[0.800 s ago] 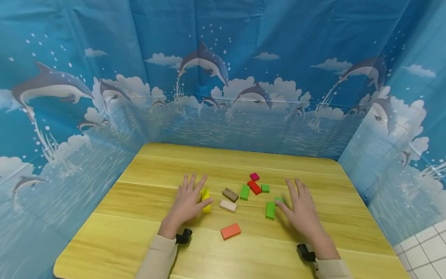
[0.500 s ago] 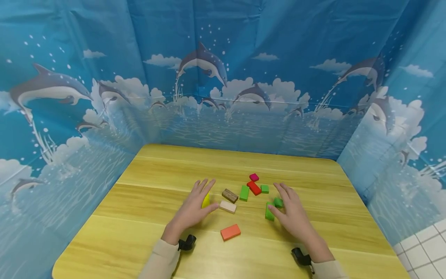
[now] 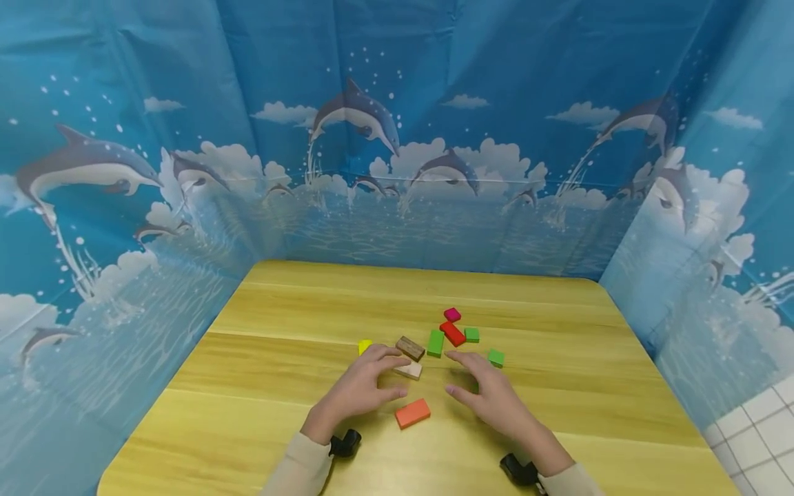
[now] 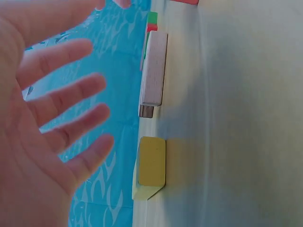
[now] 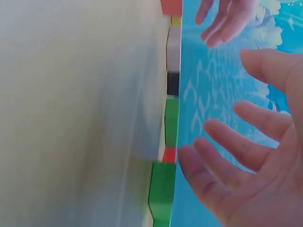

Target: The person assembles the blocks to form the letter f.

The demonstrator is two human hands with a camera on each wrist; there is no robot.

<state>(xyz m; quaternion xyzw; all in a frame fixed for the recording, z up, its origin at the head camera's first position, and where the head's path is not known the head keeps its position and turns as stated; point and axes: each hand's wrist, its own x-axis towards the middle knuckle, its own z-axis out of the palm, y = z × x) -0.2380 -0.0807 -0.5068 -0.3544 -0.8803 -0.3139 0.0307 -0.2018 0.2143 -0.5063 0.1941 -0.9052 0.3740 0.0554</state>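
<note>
My left hand (image 3: pixel 362 386) hovers over the table with fingers spread, holding nothing. In the left wrist view its palm faces a yellow block (image 4: pixel 152 163) and a pale wooden block (image 4: pixel 156 68). From the head, the left fingers overlap that pale block (image 3: pixel 411 370) and most of the yellow block (image 3: pixel 364 346). My right hand (image 3: pixel 493 399), also bare and fingers loosely bent, hangs opposite it. A larger green block (image 5: pixel 162 189) near the right hand is hidden beneath it in the head view. An orange block (image 3: pixel 412 413) lies between the hands, closer to me.
Beyond the hands lie a brown block (image 3: pixel 411 348), a green block (image 3: pixel 435 343), a red block (image 3: pixel 453 333), a magenta block (image 3: pixel 452 314) and small green blocks (image 3: pixel 495 357). A blue dolphin curtain (image 3: pixel 384 227) rises behind the yellow wooden table (image 3: pixel 298 303).
Both hands have moved inward toward each other and nearer to me, their fingers bending more. The right hand now covers the larger green block. The blocks have not visibly shifted.
</note>
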